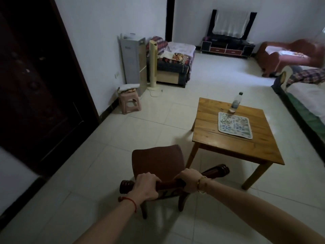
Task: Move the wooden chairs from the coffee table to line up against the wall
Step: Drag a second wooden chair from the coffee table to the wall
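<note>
Chair (158, 166) was dark reddish wood with a curved seat and scrolled top rail; we gripped that rail, left hand (145, 188) and right hand (189, 180) wrapped shut. It stood on pale tile (149, 127) beside the table (228, 145), facing a white wall (98, 41).
</note>
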Tool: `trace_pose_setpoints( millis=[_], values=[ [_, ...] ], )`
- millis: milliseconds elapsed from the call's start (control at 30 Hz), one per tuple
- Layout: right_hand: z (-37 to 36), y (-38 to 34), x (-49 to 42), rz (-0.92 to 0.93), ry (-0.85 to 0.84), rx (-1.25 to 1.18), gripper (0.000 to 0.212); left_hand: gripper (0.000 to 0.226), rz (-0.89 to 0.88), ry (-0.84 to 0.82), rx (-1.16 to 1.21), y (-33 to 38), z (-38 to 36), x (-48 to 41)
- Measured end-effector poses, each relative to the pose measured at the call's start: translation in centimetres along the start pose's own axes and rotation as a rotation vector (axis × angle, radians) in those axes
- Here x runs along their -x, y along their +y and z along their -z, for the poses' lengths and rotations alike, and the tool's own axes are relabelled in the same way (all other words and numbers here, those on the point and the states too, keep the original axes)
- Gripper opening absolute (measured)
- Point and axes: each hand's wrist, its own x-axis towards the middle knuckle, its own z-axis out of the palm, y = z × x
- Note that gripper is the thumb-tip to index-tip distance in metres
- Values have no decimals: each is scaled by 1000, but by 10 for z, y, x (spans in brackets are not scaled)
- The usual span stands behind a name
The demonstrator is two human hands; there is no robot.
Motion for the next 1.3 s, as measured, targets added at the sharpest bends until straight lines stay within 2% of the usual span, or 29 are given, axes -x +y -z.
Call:
trace_pose_setpoints(
  millis=[267,433,800,967,1300],
  values=[
    [-34,66,91,188,-49,145,27,56,213,57,20,134,-47,46],
    [-60,96,156,266,-65,170,29,56,284,65,20,213,-73,81],
    [-132,141,322,306,-34,215,35,56,344,94,14,380,-136,175],
    [-149,168,374,331,4,236,35,57,341,120,8,440,-153,192],
    [-196,240,487,370,-43,256,37,50,410,122,31,586,-204,227]
  ],
)
